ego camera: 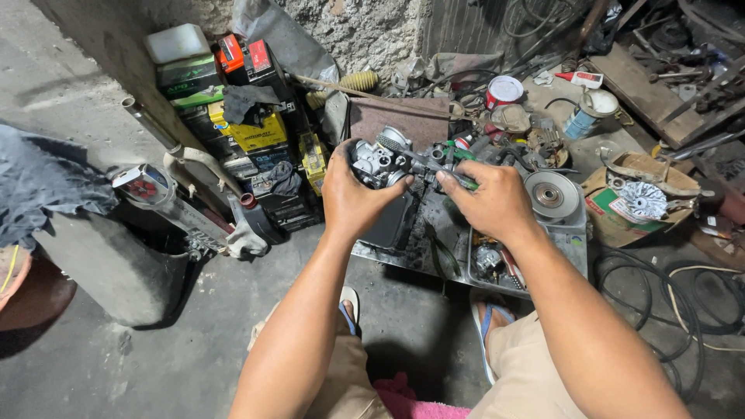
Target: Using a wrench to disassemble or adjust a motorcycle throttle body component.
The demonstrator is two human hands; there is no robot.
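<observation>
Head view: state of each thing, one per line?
Left hand: gripping the metal engine part.
Right hand: gripping a green-handled tool.
Metal engine part: held up off the tray.
Green-handled tool: tip against the part.
Tray: on floor, holding parts.
Red can: upright.

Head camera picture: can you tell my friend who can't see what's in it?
A person's left hand holds a small metal engine part while the right hand works a green-handled tool against it. They sit over a dirty tray on a cluttered workshop floor.
</observation>
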